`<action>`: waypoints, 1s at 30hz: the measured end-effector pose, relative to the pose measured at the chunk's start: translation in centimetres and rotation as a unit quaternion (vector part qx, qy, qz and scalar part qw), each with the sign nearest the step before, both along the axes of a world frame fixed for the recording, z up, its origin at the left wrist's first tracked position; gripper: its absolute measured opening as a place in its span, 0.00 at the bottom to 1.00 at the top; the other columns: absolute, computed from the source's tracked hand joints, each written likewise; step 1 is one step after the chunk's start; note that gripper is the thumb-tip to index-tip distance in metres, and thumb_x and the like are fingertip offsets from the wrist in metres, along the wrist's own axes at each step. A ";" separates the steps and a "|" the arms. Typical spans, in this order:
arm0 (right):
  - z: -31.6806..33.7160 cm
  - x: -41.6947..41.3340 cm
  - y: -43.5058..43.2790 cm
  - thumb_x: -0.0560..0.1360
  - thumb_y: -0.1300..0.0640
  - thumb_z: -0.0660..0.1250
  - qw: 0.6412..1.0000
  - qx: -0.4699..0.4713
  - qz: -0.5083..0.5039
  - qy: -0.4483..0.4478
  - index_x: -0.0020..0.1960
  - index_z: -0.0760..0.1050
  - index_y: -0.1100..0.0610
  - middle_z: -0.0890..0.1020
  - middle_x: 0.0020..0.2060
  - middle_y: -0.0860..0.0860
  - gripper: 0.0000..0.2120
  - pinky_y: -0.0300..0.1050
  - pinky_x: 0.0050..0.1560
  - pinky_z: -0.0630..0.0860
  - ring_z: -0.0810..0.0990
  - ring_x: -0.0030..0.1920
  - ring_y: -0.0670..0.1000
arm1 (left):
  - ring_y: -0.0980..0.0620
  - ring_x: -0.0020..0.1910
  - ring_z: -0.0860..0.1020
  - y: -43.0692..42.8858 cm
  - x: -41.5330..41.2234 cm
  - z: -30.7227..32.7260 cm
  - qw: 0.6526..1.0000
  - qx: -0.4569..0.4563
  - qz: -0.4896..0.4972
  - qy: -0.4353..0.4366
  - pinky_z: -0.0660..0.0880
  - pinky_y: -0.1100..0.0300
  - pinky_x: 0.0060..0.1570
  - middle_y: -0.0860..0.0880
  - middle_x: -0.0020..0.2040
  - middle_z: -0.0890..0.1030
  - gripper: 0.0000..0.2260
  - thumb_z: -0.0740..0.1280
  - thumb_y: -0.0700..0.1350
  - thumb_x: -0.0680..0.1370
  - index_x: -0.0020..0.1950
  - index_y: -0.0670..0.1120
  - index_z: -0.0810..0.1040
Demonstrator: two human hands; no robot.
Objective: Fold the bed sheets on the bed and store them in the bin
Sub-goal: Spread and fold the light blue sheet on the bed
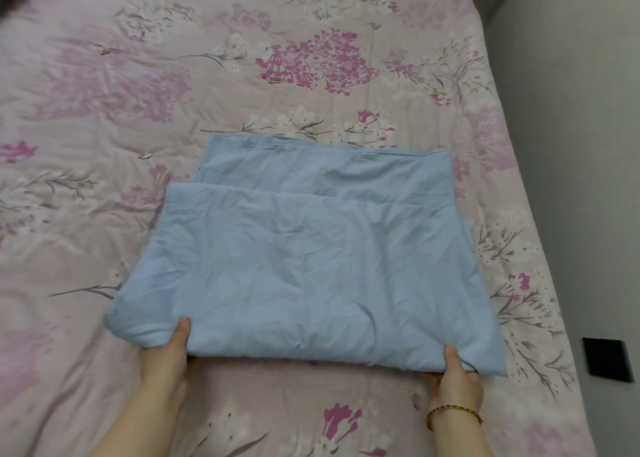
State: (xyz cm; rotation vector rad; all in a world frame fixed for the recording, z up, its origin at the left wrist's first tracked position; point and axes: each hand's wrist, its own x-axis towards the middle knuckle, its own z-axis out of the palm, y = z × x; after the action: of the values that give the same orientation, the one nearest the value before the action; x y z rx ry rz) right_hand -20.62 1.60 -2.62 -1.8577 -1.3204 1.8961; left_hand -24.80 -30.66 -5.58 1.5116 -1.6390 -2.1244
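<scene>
Head: blue sheet (311,266) in both hands (169,349) (457,377)

1. Two forearms (138,418), bare from the frame's lower edge to the wrists, end in a bare left hand (171,347) and a bare right hand (457,377).
2. A thin bracelet of small round amber-gold and dark beads (450,409) circles the right wrist.

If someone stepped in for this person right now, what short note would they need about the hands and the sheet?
Left hand: grips the near left corner of the folded blue bed sheet, thumb on top.
Right hand: grips the near right corner the same way.
The sheet lies on the floral quilt, already folded into layers.
Left to do: perhaps one more fold, then store it in the bin, which is not in view.
</scene>
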 end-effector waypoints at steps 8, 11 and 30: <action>0.0 5.5 -0.4 0.71 0.65 0.65 0.977 0.135 0.016 -0.164 0.50 0.72 0.65 0.73 0.62 0.65 0.08 0.47 0.50 0.78 0.75 0.54 0.65 | 0.39 0.65 0.70 -0.6 3.3 3.2 0.973 -0.191 -0.001 -0.127 0.67 0.50 0.64 0.37 0.68 0.69 0.28 0.70 0.44 0.73 0.69 0.37 0.64; 2.1 2.8 -1.1 0.66 0.54 0.62 0.915 0.338 0.116 -0.187 0.68 0.63 0.67 0.64 0.69 0.66 0.33 0.59 0.68 0.60 0.63 0.69 0.66 | 0.39 0.72 0.59 0.2 1.7 4.7 0.923 -0.347 -0.078 -0.149 0.57 0.49 0.70 0.37 0.74 0.58 0.32 0.67 0.42 0.75 0.74 0.39 0.56; -5.5 -10.6 5.0 0.71 0.49 0.53 0.616 0.579 0.497 -0.195 0.70 0.60 0.61 0.62 0.70 0.64 0.30 0.47 0.71 0.42 0.57 0.70 0.62 | 0.47 0.76 0.51 11.0 -13.5 -4.0 0.656 -0.562 -0.502 -0.045 0.40 0.53 0.70 0.43 0.76 0.55 0.42 0.38 0.66 0.66 0.75 0.47 0.58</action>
State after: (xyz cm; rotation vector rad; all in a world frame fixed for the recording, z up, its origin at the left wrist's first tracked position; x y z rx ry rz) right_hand -31.24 6.56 -8.14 -0.7383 -3.0224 0.1791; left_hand -38.28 -19.70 -9.61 0.2257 -3.2449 -0.4831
